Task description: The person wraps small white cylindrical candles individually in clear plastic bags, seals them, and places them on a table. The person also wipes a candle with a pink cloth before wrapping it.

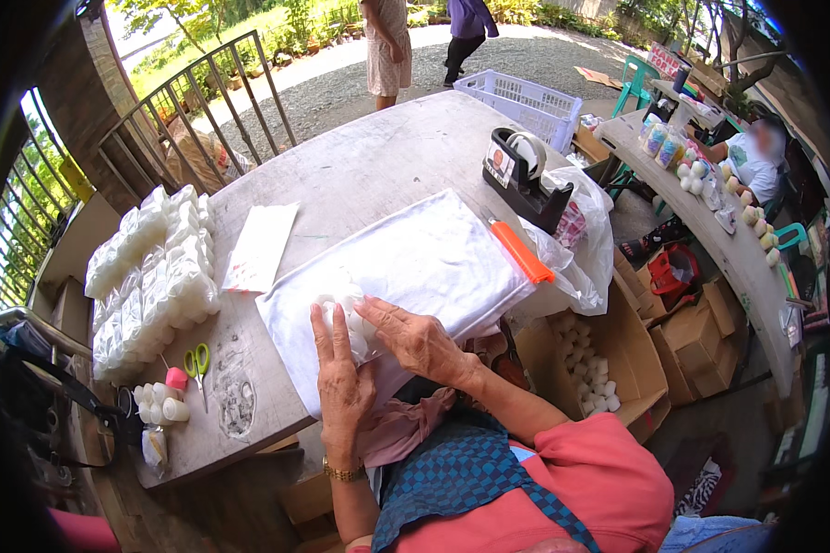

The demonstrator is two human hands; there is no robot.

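My left hand (342, 373) and my right hand (415, 339) rest on a clear bag of white round pieces (349, 294), whose exact kind I cannot tell. The bag lies on a folded white cloth (415, 242). The left hand's fingers are extended along the bag's near side; the right hand's fingertips touch its right side. An orange box cutter (521, 252) lies on the cloth's right edge. Behind it stands a black tape dispenser (526, 173). Left of the cloth are a white paper sheet (261, 247) and green-handled scissors (198, 366).
Filled clear bags (152, 283) are stacked at the table's left. Small white candle-like pieces (160, 403) stand near the scissors. An open cardboard box (622, 352) with white pieces is below right. A plastic bag (584, 235) hangs at the table's edge. A person (754, 162) sits at the far table.
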